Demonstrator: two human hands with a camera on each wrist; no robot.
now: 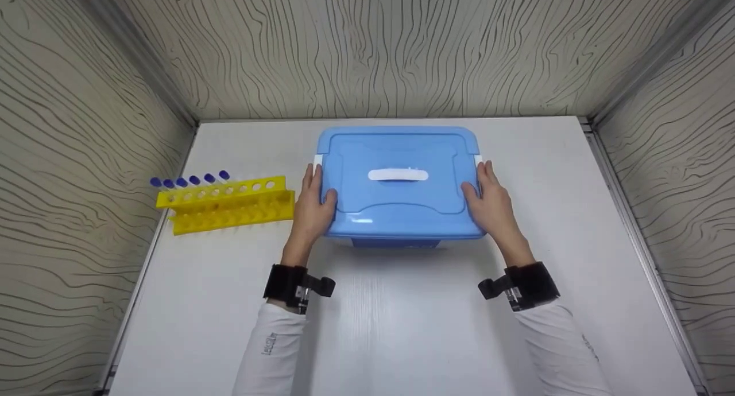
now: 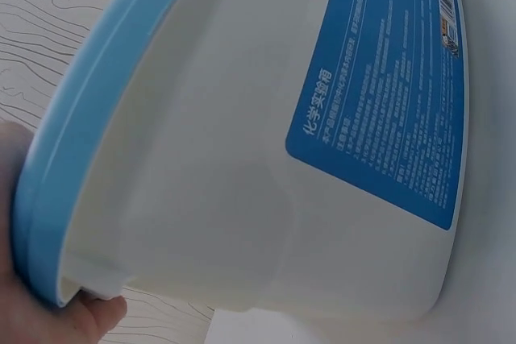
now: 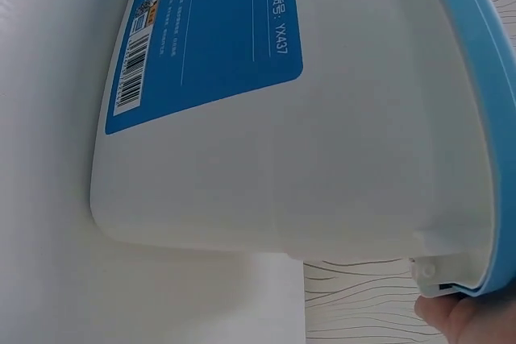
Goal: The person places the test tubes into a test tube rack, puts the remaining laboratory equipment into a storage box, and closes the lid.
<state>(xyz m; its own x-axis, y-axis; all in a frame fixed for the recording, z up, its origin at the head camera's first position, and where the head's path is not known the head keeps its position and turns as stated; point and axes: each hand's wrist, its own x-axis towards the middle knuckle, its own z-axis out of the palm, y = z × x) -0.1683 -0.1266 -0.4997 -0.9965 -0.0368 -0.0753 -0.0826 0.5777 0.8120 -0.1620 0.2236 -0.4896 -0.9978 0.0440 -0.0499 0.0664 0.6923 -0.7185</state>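
Observation:
A storage box (image 2: 218,175) with a whitish body and a blue lid (image 1: 396,198) stands on the white table. My left hand (image 1: 314,212) grips its left side, the thumb on top of the lid and the fingers along the side by the latch. On the opposite side my right hand (image 1: 495,208) grips the box in the same way. Both wrist views show fingertips curled in beneath the lid's rim. A white handle (image 1: 398,175) lies at the middle of the lid, and a blue printed label (image 2: 379,94) covers much of the near wall.
To the left of the box stands a yellow test tube rack (image 1: 229,212), close to my left hand. Several clear tubes with dark blue caps (image 1: 182,182) sit along its back left row. Wood-patterned panels (image 1: 367,51) enclose the table (image 1: 390,327) at the back and sides.

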